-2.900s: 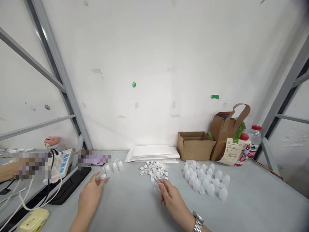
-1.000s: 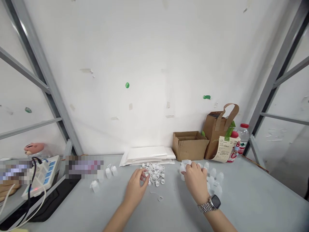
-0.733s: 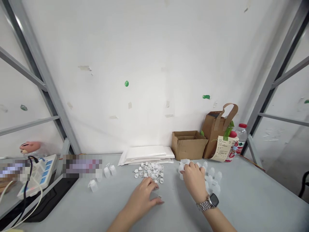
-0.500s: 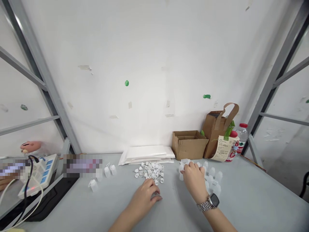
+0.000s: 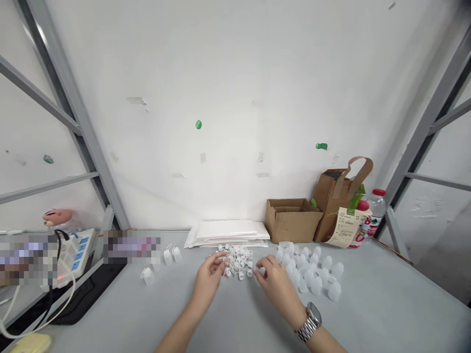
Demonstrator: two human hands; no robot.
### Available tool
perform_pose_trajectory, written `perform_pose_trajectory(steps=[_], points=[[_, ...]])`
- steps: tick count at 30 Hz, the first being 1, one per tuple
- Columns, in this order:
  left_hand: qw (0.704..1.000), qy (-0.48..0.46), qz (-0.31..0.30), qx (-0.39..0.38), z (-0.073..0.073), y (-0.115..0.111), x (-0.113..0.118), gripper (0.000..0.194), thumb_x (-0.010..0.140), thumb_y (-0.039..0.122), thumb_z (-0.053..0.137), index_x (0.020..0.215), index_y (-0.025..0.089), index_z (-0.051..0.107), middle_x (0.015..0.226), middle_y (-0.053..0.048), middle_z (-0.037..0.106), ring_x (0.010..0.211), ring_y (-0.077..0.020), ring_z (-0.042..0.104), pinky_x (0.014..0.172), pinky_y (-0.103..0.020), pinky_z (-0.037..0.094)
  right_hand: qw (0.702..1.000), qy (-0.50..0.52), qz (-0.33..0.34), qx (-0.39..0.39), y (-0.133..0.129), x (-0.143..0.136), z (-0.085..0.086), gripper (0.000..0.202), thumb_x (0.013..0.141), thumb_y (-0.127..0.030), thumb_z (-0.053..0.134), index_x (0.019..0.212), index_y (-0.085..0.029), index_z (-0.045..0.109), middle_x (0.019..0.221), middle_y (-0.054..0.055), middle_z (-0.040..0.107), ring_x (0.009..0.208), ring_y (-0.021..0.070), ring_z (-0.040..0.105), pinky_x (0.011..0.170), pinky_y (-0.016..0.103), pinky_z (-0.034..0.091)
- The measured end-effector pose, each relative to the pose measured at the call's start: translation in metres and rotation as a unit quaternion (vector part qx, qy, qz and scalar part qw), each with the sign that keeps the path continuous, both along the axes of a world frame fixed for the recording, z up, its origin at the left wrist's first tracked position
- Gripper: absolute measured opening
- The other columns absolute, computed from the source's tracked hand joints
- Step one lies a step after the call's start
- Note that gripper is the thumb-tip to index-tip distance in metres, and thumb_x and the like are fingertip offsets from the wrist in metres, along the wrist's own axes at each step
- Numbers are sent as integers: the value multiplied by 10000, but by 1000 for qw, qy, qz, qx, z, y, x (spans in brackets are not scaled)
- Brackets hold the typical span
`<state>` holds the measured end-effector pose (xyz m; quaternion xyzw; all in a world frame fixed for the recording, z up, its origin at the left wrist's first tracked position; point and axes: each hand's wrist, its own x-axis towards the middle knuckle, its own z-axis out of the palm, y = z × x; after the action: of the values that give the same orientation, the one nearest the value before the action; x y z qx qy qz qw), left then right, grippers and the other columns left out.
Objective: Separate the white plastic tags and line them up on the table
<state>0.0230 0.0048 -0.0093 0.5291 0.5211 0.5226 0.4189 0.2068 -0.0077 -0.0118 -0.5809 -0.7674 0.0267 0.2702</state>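
Observation:
My left hand [image 5: 207, 278] is at the left edge of a pile of small white caps with thin looped straps [image 5: 239, 260]. Its index finger stretches over the caps, thumb apart below; nothing shows held between them. To the right of the pile, my right hand [image 5: 277, 282] pinches a small translucent plastic bottle [image 5: 262, 270], mostly hidden by the fingers. A metal-banded watch is on that wrist. Beside this hand lies a cluster of several translucent small bottles [image 5: 315, 284]. At the left, several bottles with looped caps [image 5: 148, 275] stand apart.
Flat white packets [image 5: 226, 229] lie against the wall. An open cardboard box [image 5: 292, 223], a brown paper bag [image 5: 327, 196] and a red-capped drink bottle [image 5: 377, 206] stand at the back right. A power strip [image 5: 79, 252] with cables and a black pad [image 5: 88, 294] are at the left.
My right hand has moved left from the bottle cluster with a small bottle in its fingers. My left hand has moved up and left to the caps. The view has shifted slightly.

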Motion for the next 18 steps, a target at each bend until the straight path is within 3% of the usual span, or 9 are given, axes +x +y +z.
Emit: perform_pose_trajectory(steps=[3,6,9,12,15,18], points=[[999,-11,8,-34,2,0,-2,374,600,468,623,784,147,678,671,-25,655,526,-122,504,441,-211,323,999,14,1,-46,1,-1,-5,112,800,-123,472,805,-176,571,839,36,617,658,150,564,643,261,368],[998,-26,21,-50,1,-1,-4,336,600,451,642,765,163,692,781,-42,698,634,-146,547,521,-226,374,996,30,4,-90,1,-4,-8,124,777,-105,465,777,-165,573,827,55,619,714,177,576,637,259,376],[995,-72,30,-61,-1,-3,-4,348,597,447,657,803,170,699,852,-56,711,789,-190,596,666,-264,431,987,109,39,-111,-3,-8,-5,139,824,-168,418,827,-175,558,764,37,617,688,168,562,622,249,388],[993,-94,22,-66,0,-4,-1,360,580,450,673,803,170,705,881,-65,716,877,-221,606,762,-297,442,960,216,94,-154,-11,-15,1,149,822,-232,447,916,-192,555,709,0,597,633,146,533,609,234,401],[996,-76,20,-50,0,-5,4,343,563,445,685,761,166,710,824,-63,717,793,-217,619,704,-298,468,937,268,136,-179,-17,-23,6,172,747,-233,555,909,-195,600,780,-1,576,669,136,508,643,227,403],[997,-66,24,-40,-4,-6,10,328,556,437,691,726,158,710,712,-48,699,647,-187,606,574,-276,472,929,275,139,-205,-18,-28,6,105,698,-274,617,702,-170,615,665,-31,499,619,120,440,586,215,360]])
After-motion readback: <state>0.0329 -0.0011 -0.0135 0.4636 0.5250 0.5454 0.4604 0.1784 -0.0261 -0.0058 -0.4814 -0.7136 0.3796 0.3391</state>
